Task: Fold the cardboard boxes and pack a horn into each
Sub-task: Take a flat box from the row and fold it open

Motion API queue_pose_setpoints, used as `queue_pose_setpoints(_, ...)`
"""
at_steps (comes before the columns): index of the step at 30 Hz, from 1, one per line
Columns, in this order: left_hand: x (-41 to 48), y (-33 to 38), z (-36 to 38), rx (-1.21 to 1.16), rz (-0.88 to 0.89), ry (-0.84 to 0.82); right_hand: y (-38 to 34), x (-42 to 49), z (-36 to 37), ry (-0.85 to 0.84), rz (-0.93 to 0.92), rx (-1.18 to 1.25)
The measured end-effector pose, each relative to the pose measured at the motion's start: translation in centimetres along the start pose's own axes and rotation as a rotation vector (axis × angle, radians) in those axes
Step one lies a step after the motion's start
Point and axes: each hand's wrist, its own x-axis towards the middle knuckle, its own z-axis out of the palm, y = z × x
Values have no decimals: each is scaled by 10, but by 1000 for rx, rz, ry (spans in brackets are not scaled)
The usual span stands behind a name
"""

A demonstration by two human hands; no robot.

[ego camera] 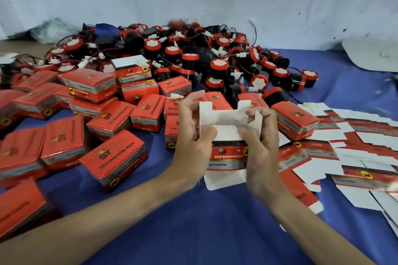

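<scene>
many closed boxes (112,155) lie done — left hand (189,135) and right hand (258,142) pinch a half-folded box (226,135); loose horns (215,58) and flat blanks (355,146) remain.

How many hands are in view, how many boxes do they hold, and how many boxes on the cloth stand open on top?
Hands: 2, left hand and right hand
Held box: 1
Open box on the cloth: 1
Total: 4

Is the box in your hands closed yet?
Not yet. The box is open: its white flaps stick up, untucked.
</scene>
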Motion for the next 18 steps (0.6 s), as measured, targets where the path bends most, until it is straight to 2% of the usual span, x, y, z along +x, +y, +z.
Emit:
queue_pose_setpoints(5, -3, 0, 1, -16, 75, 68, -4, -1, 4, 30, -117, -79)
queue_pose_setpoints(8, -3, 3, 2, -9, 102, 69, -6, -2, 3, 41, -122, -131)
queue_pose_setpoints(14, 7, 6, 0, -19, -9, 144, -7, 0, 7, 18, -136, -240)
queue_pose_setpoints(18, 5, 9, 3, -36, 12, 52, -8, 0, 6, 16, -175, -265)
